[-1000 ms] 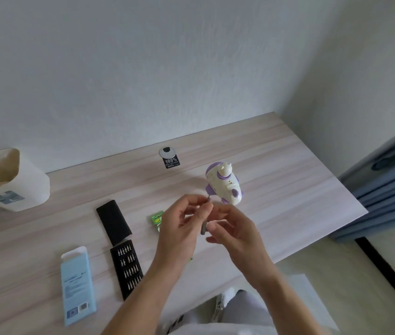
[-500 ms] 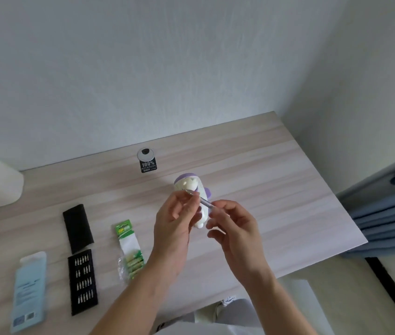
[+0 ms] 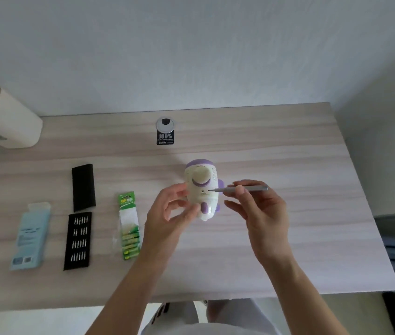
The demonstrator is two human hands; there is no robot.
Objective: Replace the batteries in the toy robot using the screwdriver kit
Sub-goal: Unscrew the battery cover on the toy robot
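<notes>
White toy robot [image 3: 202, 189] in left grip [image 3: 168, 215]

A pale wood-grain desk [image 3: 288, 146] shows a smooth, matt top with a soft sheen. The toy robot [image 3: 201, 187] is smooth cream and purple plastic, faintly glossy. The slim screwdriver [image 3: 247, 189] looks like satin grey metal. The bit tray [image 3: 78, 240] and the black sleeve [image 3: 83, 187] are matt black, the bits glinting like metal. The battery pack [image 3: 128, 226] is green printed card under clear shiny film; the blue box [image 3: 31, 235] looks like matt card. The wall [image 3: 191, 56] is rough, textured paint.
</notes>
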